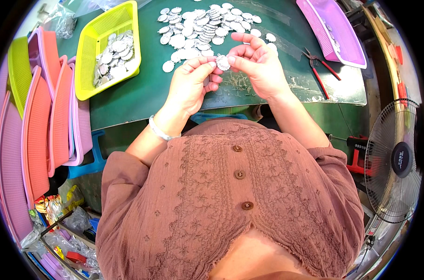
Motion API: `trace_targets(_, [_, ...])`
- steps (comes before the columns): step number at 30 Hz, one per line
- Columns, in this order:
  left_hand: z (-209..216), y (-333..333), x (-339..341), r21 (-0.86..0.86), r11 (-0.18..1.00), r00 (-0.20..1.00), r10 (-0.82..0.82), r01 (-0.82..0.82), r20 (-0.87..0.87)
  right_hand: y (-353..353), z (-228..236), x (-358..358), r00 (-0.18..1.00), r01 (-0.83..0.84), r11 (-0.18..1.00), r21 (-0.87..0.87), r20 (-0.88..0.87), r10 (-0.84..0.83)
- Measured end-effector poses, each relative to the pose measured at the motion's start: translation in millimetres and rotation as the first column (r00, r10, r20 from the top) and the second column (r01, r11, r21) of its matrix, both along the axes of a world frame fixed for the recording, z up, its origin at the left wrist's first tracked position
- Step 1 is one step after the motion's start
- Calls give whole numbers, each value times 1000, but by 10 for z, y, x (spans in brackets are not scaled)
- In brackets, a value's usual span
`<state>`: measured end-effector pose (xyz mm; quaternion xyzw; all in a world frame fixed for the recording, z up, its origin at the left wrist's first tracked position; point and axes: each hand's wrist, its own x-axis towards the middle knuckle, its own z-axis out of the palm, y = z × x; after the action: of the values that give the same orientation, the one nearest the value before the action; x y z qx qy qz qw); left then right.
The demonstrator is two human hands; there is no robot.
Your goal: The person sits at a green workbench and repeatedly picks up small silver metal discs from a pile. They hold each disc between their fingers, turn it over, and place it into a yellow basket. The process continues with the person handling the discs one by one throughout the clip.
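Note:
Between my two hands, just above the near part of the green table, is a small round silvery metal disc with a scalloped edge. My left hand pinches its left side, with the fingers curled in. Thumb and forefinger of my right hand close on its right side, the other fingers being raised and loosely bent. Beyond my hands lies a loose pile of similar silvery discs, several of them stacked in a leaning row.
A yellow-green basket at the left holds more discs. At the right are red-handled pliers and a purple basket with a few pieces. Coloured baskets stand nested at the far left; a fan stands right of me. The green table has worn patches.

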<state>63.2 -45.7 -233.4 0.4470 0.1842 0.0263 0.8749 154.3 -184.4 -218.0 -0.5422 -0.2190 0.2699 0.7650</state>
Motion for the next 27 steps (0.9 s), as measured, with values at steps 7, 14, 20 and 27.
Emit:
trace_targets(7, [-18, -8, 2, -150, 988, 999, -30, 33, 24, 36, -6, -80, 978, -69, 998, -12, 194, 70])
trace_targets(14, [-18, 110, 0, -326, 940, 994, -91, 103, 53, -140, -205, 430, 563, 555, 766, -323, 824, -61])
trace_targets(20, [-28, 147, 1, -364, 919, 987, -122, 151, 103, -316, -378, 586, 442, 677, 569, -467, 876, 193])
trace_targets(27, [33, 77, 26, -302, 952, 998, -49, 58, 38, -278, -356, 473, 505, 587, 644, -491, 844, 183])
